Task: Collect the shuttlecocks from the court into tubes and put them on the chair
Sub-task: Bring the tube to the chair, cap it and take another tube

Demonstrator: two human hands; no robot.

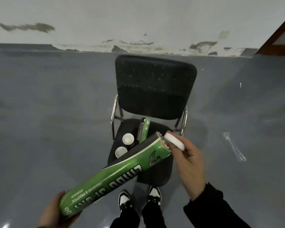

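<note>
Left hand grips green tube, print reading "TRAINING & PRACTICE". Right hand pinches white cap at its torn mouth, above chair at frame centre.

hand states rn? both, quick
Left hand: grips the bottom end of the green shuttlecock tube.
Right hand: pinches the white tube cap at the tube's open end.

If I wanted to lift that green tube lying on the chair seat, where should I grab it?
Probably around the middle of the green tube, fingers reaching down from above and wrapping its round sides. It lies flat on the chair, its far end toward the backrest, with two white-capped tubes close on its left, so come from the right side.
</note>
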